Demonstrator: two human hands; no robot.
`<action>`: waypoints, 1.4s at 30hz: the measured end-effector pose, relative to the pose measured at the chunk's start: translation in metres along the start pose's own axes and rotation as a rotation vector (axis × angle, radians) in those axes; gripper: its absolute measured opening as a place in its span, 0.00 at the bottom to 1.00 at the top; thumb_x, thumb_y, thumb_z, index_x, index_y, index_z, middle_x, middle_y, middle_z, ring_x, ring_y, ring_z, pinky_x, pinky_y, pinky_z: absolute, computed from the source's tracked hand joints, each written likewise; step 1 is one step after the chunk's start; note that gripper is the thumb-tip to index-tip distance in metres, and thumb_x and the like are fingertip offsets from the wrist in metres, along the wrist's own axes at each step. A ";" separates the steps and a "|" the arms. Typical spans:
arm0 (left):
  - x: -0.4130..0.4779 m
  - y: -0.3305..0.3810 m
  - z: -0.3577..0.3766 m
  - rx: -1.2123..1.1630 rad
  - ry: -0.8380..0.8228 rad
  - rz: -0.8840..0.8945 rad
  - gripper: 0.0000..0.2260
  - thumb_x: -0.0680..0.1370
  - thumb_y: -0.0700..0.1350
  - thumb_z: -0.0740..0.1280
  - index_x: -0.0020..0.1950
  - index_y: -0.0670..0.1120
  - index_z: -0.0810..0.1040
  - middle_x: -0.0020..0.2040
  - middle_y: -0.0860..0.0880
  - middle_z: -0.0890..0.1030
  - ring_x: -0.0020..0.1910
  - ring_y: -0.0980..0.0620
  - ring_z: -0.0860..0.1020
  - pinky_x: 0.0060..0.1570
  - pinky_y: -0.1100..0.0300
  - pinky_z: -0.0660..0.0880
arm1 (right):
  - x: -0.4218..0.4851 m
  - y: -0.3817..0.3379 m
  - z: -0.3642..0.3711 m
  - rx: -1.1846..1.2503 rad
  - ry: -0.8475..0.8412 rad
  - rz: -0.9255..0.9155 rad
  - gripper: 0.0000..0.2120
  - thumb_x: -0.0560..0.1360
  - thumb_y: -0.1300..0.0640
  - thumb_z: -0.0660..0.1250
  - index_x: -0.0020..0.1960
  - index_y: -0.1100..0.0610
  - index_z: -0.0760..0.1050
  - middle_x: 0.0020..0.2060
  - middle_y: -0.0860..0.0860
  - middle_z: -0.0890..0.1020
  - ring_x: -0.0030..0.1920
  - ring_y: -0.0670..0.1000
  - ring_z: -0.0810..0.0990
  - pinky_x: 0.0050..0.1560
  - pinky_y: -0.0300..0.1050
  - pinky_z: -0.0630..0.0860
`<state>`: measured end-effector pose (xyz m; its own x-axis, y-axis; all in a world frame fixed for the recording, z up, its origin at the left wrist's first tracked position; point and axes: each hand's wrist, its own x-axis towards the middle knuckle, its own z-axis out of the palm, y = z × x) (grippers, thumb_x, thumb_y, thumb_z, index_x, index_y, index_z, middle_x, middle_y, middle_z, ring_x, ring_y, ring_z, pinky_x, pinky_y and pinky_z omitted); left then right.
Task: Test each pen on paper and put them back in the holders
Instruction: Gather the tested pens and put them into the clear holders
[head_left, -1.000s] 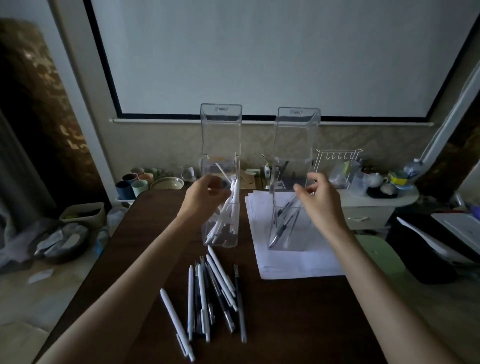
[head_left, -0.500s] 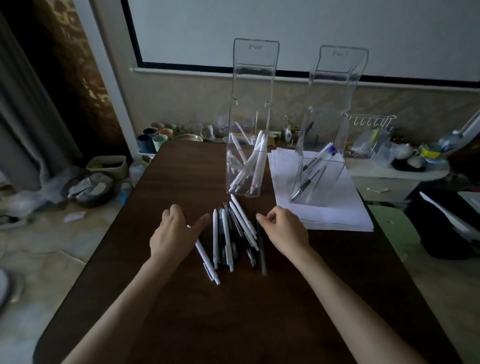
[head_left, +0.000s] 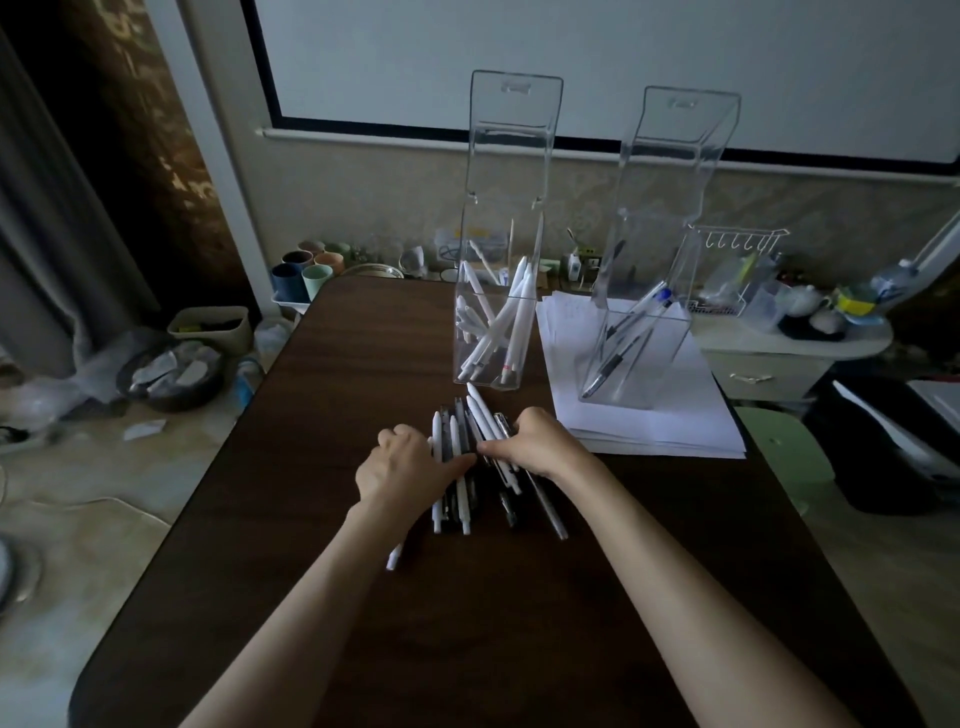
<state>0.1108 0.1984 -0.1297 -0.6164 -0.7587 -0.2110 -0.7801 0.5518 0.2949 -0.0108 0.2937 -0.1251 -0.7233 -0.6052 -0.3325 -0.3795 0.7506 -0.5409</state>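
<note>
I see the loose pens (head_left: 480, 413) bunched on the table (head_left: 467, 649), in front of the left holder (head_left: 493, 322), with the paper (head_left: 675, 421) to the right. Left hand (head_left: 405, 467) curls against the pile's left side, thumb laid across. Right hand (head_left: 535, 441) curls round the right side. Pens run lengthwise away from me, tapered tips pointing at the holder.
</note>
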 end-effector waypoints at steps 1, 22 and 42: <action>0.002 0.001 0.000 -0.012 -0.016 0.008 0.34 0.72 0.67 0.62 0.61 0.39 0.68 0.59 0.43 0.72 0.55 0.45 0.76 0.41 0.57 0.70 | 0.000 0.000 -0.003 0.003 -0.018 -0.014 0.19 0.71 0.44 0.70 0.37 0.55 0.65 0.32 0.48 0.67 0.30 0.46 0.68 0.28 0.42 0.61; -0.003 -0.002 -0.003 -1.139 -0.271 0.291 0.14 0.80 0.50 0.58 0.47 0.40 0.74 0.36 0.47 0.79 0.34 0.51 0.78 0.38 0.57 0.77 | -0.027 0.033 -0.012 0.513 -0.100 -0.225 0.14 0.79 0.49 0.58 0.39 0.55 0.66 0.32 0.50 0.67 0.33 0.48 0.68 0.38 0.42 0.68; -0.009 0.029 -0.041 -1.431 -0.173 0.484 0.08 0.70 0.48 0.71 0.35 0.46 0.77 0.24 0.52 0.68 0.22 0.56 0.64 0.24 0.65 0.64 | -0.057 0.005 -0.022 0.804 -0.221 -0.516 0.17 0.78 0.48 0.61 0.56 0.61 0.71 0.27 0.50 0.70 0.23 0.46 0.64 0.23 0.39 0.59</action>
<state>0.0983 0.2075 -0.0813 -0.8584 -0.5041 0.0954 0.1896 -0.1388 0.9720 0.0160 0.3379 -0.0917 -0.4236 -0.9058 -0.0004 -0.0536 0.0255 -0.9982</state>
